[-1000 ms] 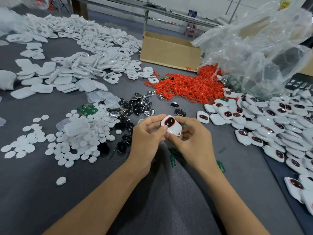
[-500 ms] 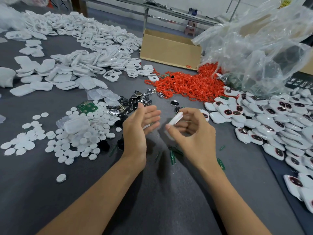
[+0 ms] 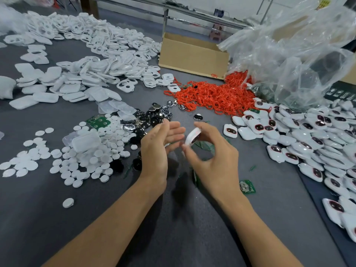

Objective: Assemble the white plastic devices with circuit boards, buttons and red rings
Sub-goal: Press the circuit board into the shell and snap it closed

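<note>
Now, over grey table [image 3: 57,218], finished devices [image 3: 312,139] heaped at right and red rings [image 3: 213,95] piled beyond, left hand [image 3: 156,151] spread flat and empty, facing right hand [image 3: 213,162], which pinches one device [image 3: 192,136] edge-on between thumb and forefinger, above the table.

Dark grey surface [image 3: 57,218], heaped with white shells [image 3: 92,74] far left, white discs [image 3: 77,162] nearer, black buttons [image 3: 152,116] centre, red rings [image 3: 215,97] beyond, assembled devices [image 3: 308,135] right, cardboard box [image 3: 192,56] behind.

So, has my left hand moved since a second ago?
Yes. The left hand has let go and drawn slightly left off the white device, toward the black buttons; the right hand alone holds it.
</note>
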The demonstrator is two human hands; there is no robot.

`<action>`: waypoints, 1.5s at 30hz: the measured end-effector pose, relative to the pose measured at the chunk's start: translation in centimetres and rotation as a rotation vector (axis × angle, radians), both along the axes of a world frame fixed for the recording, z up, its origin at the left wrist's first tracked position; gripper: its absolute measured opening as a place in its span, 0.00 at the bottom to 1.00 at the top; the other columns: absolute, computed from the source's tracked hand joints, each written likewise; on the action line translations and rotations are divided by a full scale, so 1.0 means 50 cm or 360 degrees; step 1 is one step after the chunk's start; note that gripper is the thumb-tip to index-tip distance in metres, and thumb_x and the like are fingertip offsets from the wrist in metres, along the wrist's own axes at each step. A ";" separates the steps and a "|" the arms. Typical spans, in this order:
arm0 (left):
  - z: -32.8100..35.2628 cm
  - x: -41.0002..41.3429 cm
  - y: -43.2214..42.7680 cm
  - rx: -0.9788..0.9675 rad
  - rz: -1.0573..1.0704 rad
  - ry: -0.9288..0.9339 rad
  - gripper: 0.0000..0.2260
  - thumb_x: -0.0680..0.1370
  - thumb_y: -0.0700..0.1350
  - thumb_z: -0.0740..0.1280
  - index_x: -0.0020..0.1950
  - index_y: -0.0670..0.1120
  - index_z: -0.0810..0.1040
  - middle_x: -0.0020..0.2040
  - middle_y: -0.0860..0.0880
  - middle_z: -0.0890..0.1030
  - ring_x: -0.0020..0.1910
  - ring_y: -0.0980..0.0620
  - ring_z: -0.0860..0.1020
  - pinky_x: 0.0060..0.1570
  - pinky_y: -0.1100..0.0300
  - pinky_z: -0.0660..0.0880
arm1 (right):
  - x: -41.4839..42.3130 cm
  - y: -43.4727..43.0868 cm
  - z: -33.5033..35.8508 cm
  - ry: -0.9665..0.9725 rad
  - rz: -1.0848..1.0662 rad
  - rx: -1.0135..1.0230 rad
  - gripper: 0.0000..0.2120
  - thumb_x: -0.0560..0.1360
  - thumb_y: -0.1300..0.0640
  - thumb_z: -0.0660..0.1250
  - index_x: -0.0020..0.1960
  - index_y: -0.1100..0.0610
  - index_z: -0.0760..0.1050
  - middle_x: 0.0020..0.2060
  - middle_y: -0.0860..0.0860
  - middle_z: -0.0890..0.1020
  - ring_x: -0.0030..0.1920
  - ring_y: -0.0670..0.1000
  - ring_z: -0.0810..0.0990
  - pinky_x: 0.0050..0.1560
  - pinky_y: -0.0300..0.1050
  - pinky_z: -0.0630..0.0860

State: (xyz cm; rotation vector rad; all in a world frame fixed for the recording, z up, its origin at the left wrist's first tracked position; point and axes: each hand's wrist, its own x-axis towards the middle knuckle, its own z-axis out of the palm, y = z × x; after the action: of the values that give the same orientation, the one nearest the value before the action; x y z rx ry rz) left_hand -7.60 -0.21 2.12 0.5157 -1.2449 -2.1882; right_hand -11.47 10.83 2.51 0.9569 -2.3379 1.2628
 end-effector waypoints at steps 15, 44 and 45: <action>-0.002 0.005 0.000 -0.0050 0.0059 -0.0013 0.12 0.82 0.42 0.58 0.49 0.42 0.81 0.42 0.47 0.86 0.41 0.55 0.83 0.38 0.66 0.78 | -0.014 0.001 -0.006 0.0057 0.0141 0.0139 0.25 0.69 0.61 0.74 0.65 0.57 0.75 0.48 0.50 0.79 0.45 0.43 0.75 0.49 0.28 0.69; -0.002 0.000 0.008 -0.0146 0.0149 -0.0095 0.18 0.84 0.51 0.53 0.55 0.43 0.79 0.52 0.46 0.83 0.56 0.53 0.80 0.64 0.58 0.73 | -0.010 0.001 -0.004 -0.0031 0.0025 0.0017 0.18 0.64 0.45 0.78 0.50 0.49 0.78 0.44 0.40 0.83 0.50 0.37 0.78 0.62 0.45 0.65; -0.002 -0.001 0.007 -0.0148 0.0146 -0.0095 0.18 0.84 0.51 0.53 0.55 0.43 0.79 0.52 0.46 0.83 0.56 0.53 0.80 0.64 0.58 0.73 | -0.010 0.001 -0.003 0.0018 -0.0016 -0.0011 0.19 0.64 0.44 0.77 0.50 0.49 0.77 0.45 0.39 0.82 0.51 0.38 0.78 0.64 0.48 0.63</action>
State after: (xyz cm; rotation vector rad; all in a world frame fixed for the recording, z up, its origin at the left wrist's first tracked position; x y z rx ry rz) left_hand -7.67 0.16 2.02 0.5923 -1.3214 -2.0418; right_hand -11.96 10.89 2.38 0.9463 -2.3251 1.2578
